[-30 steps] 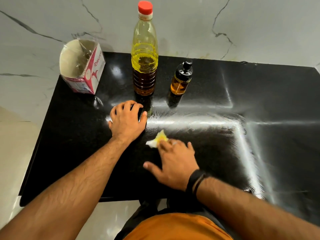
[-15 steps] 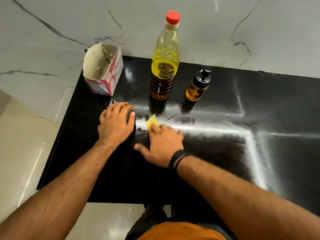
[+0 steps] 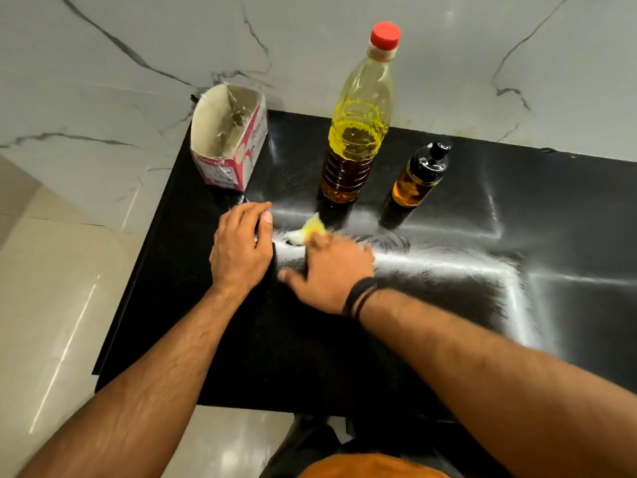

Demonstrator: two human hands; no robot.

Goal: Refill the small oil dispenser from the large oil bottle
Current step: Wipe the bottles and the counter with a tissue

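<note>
Your right hand [image 3: 331, 270] presses a yellowed tissue [image 3: 307, 230] flat-fingered on the black counter [image 3: 448, 339] just before the capped large oil bottle [image 3: 356, 132], the small oil dispenser [image 3: 420, 177] beside it near the back edge, while your left hand [image 3: 241, 250] rests loosely curled, holding nothing.

the large oil bottle [image 3: 358, 129] stands upright on the black surface [image 3: 551, 208], just beyond the fingertips of the right hand [image 3: 331, 270]. it is clear plastic with a red cap screwed on, a slim neck and a ribbed lower half; the oil fills it to about the middle, bright yellow at the top line and amber-brown lower down. the small oil dispenser [image 3: 418, 179] stands upright beyond and to the right of the right hand, near the bottle's right side but apart from it. it has a black pump top and holds amber oil. neither is touched by the hands.
</note>
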